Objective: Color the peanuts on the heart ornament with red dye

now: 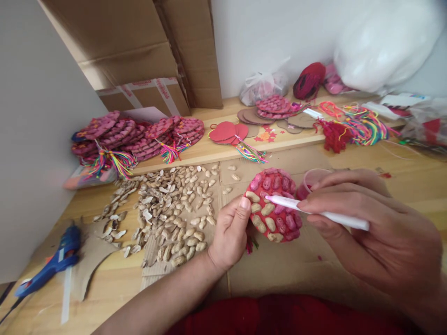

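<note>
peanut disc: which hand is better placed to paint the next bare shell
Right, most likely. The right hand holds the white brush with its tip on the peanut disc, close to the unpainted shells. The left hand is pinching the disc's edge and holding it up.

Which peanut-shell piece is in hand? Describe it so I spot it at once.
On the wooden table, right of the heap of tan peanut shells, the left hand holds a round red disc covered in peanut shells, with a thin white stick from the right hand on it. Unlike the stacked all-pink discs at back left, several of its shells are bare tan.
</note>
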### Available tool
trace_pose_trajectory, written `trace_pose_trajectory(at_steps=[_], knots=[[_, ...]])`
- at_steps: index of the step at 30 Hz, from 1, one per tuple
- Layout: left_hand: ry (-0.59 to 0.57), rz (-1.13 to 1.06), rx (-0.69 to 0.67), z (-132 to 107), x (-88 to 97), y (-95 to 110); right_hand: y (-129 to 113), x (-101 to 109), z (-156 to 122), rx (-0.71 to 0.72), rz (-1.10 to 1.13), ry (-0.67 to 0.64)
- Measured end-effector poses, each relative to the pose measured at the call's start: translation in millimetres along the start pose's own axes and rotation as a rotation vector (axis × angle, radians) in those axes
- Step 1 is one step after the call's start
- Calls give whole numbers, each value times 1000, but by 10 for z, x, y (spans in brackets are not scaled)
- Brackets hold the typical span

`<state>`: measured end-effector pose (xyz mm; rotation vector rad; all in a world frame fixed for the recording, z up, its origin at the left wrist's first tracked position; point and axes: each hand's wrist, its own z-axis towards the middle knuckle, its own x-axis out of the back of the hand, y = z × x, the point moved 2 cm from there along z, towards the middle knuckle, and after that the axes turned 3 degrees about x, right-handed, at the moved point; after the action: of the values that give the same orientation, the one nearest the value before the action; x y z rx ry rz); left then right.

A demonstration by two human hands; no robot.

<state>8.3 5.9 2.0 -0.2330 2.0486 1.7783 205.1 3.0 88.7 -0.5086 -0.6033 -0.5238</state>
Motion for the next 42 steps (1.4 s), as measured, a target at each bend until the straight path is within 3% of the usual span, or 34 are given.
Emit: trace_pose_trajectory(at_steps=[28,35,42], knots=[[142,-152,95,37,48,-60,61,-21,-45,-78,6,21],[173,-190,114,54,23,-30,56,-5,-17,7,-10,-77],[157,-188,121,56,19,-29,51,3,3,45,8,-40]])
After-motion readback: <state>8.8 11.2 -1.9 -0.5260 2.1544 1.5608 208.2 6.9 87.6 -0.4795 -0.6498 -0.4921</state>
